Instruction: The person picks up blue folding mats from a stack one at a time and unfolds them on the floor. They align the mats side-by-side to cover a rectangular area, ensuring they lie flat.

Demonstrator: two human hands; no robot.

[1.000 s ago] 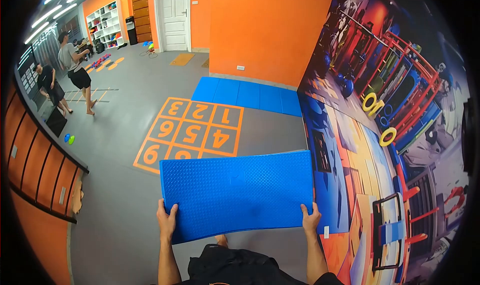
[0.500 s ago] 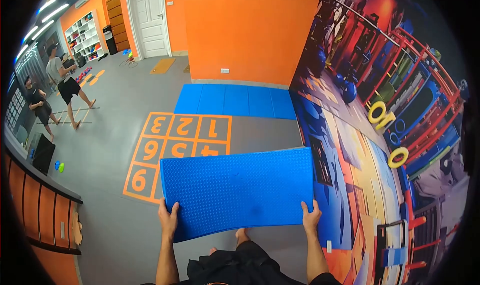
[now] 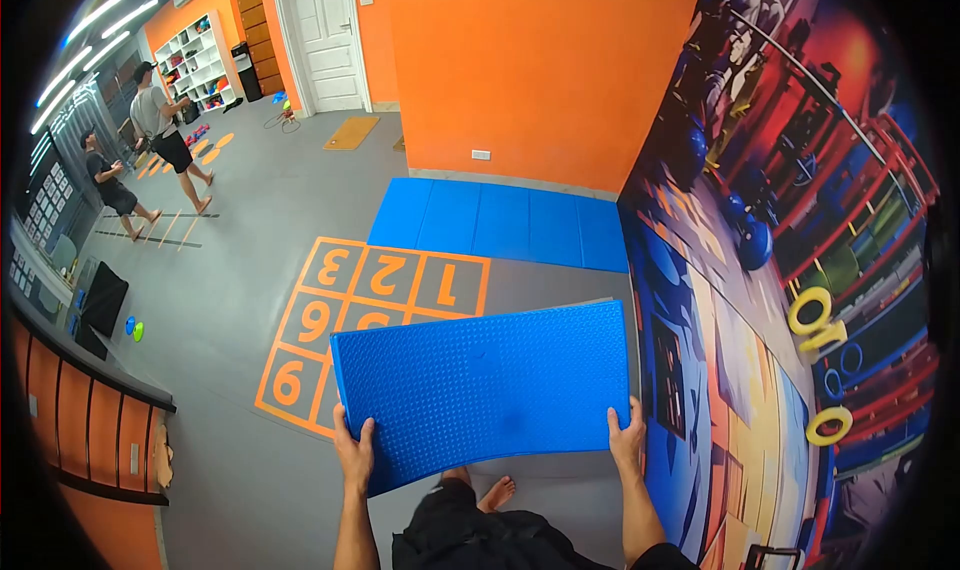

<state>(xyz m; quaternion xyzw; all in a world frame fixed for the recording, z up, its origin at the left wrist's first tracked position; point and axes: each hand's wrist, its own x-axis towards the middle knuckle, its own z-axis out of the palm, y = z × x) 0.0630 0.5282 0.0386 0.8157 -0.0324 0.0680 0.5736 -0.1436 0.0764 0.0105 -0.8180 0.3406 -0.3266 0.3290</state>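
A blue textured foam mat (image 3: 485,385) is held up in front of my body, sagging a little in its middle. My left hand (image 3: 355,452) grips its lower left edge with the thumb on the upper face. On the opposite short side, my right hand (image 3: 627,440) clasps the lower right edge the same way. The fingers beneath the mat are hidden. Below it, one bare foot (image 3: 497,492) shows on the grey floor.
A blue folding mat (image 3: 500,220) lies along the orange wall (image 3: 540,70). Orange numbered squares (image 3: 345,280) mark the floor. A mural wall (image 3: 740,300) runs close on my right. Two people (image 3: 165,120) stand far left, near white shelves (image 3: 195,60). A barred orange structure (image 3: 90,410) is at left.
The view has swung left, so the room's contents sit further right. One of my feet has stepped, and both hands still hold the mat. The two people have shifted little.
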